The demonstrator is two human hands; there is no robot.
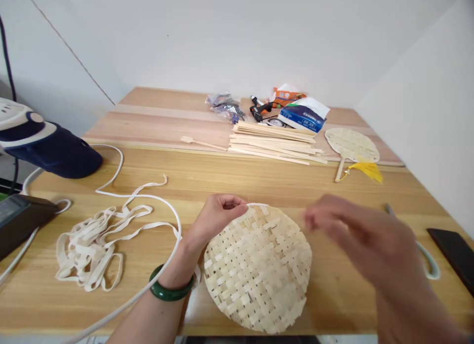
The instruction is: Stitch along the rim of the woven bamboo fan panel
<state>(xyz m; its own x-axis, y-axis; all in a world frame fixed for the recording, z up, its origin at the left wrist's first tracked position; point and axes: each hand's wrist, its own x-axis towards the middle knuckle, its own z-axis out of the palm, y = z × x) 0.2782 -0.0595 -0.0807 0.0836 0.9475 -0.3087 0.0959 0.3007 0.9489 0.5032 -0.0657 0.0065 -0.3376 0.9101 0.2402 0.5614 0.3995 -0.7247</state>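
Note:
A round woven bamboo disc (259,270) lies flat on the wooden table (222,181) in front of me. My left hand (217,218), with a green bangle on its wrist, pinches the disc's upper left rim together with the end of a white ribbon (258,204) running along that edge. My right hand (355,233) hovers just right of the disc, blurred by motion, and its fingers cannot be made out.
A loose heap of white ribbon (92,245) lies at left, with a white cable (159,279) crossing it. Bamboo strips (274,142), a glue gun (261,109), a tissue pack (301,117) and a finished fan with yellow tassel (351,146) sit farther back. A dark phone (454,250) lies at right.

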